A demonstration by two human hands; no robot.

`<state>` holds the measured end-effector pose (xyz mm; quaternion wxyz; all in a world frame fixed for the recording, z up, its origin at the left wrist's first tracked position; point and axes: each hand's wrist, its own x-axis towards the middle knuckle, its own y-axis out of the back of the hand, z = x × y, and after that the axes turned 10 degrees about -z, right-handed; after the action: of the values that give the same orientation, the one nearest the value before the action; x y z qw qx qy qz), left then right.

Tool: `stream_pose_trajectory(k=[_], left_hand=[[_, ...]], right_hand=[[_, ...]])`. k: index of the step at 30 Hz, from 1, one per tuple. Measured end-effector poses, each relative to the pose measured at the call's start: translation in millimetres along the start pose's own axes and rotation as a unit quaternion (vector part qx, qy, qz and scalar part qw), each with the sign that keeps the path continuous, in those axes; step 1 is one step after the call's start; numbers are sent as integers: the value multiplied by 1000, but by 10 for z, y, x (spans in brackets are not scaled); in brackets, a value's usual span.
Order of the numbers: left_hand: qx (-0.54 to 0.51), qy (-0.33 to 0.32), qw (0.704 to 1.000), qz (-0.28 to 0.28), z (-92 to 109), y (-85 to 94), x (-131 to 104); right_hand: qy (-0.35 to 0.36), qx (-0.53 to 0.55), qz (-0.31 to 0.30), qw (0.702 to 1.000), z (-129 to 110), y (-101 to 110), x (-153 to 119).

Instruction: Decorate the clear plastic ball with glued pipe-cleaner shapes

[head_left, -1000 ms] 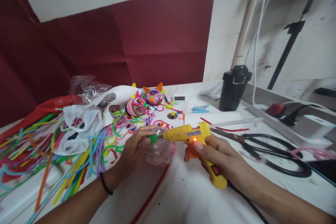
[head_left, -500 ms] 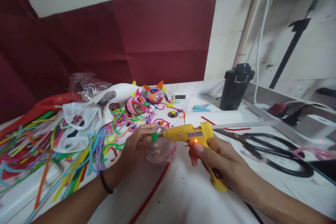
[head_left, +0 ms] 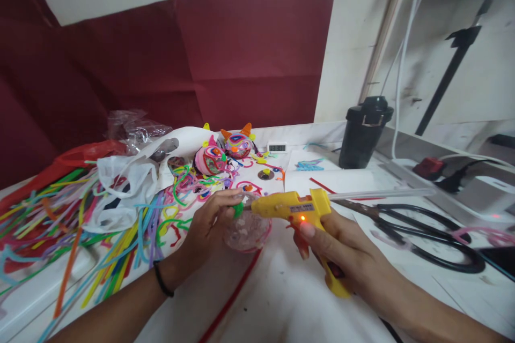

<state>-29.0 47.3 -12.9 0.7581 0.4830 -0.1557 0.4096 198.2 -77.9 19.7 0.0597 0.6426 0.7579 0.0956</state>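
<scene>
My right hand [head_left: 333, 241] is wrapped round a yellow hot glue gun [head_left: 285, 204]; its small light glows orange and a clear glue stick [head_left: 382, 193] sticks out of its back. The nozzle points left and meets a small green fuzzy piece [head_left: 238, 209], pinched in the fingers of my left hand [head_left: 211, 220]. Just below the nozzle is a clear round plastic ball [head_left: 247, 233] with pink edging. I cannot tell whether my left hand also touches the ball. A red pipe cleaner [head_left: 233, 300] runs from the ball toward me.
Many coloured pipe cleaners [head_left: 108, 257] cover the left side. Two decorated balls with ears [head_left: 238, 144] stand at the back beside a small digital clock [head_left: 277, 148]. Black-handled scissors [head_left: 426, 230] lie at right, near a black bottle [head_left: 364, 131] and a power strip [head_left: 422, 182].
The glue gun and my right hand have shifted very slightly right and down. My left hand keeps its pinch on the green piece, and the view has moved a little.
</scene>
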Motion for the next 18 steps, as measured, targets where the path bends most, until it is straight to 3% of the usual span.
stream_pose_trajectory(k=[18], left_hand=[[-8,10,1000,7,-6,-1,17]], right_hand=[[-4,3,-6,1000,19,-30,-24]])
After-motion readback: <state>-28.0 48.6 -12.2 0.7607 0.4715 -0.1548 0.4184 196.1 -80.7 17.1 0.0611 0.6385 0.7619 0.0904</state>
